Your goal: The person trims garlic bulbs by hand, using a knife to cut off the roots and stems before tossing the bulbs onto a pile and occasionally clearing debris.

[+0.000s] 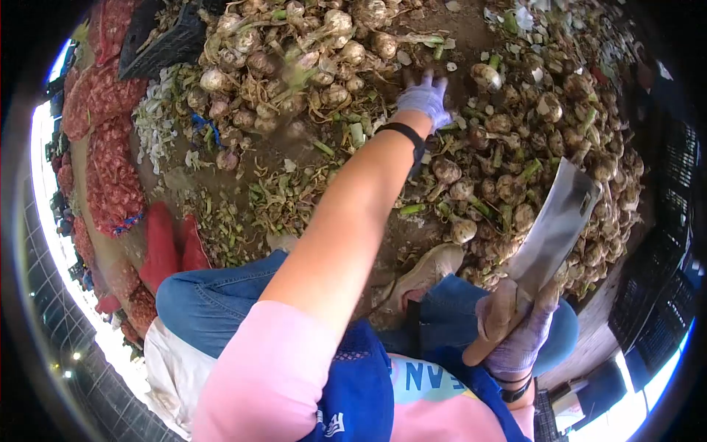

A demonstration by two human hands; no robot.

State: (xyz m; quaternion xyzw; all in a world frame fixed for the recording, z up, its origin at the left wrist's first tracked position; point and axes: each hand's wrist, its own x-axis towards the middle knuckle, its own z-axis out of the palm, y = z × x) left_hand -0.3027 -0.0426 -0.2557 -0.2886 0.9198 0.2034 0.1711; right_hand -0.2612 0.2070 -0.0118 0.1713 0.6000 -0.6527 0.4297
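My left hand (427, 102), in a pale glove, reaches far forward with its fingers spread over the dirt floor between two heaps of garlic. Nothing shows in its fingers, though the tips are dark and hard to make out. My right hand (524, 340), also gloved, is wrapped round the wooden handle of a cleaver (554, 225) near my knee. The wide metal blade tilts up and away over the right garlic heap (508, 184). Ahead and to the left lies another heap of garlic bulbs (335, 26) with stalks. A green smear (294, 77) is blurred before it.
Cut stalks and leaves (283, 210) litter the ground before my legs. Filled red mesh sacks (114, 166) line the left side. A black crate (166, 40) stands at the far left, and dark crates (663, 272) stack up at the right.
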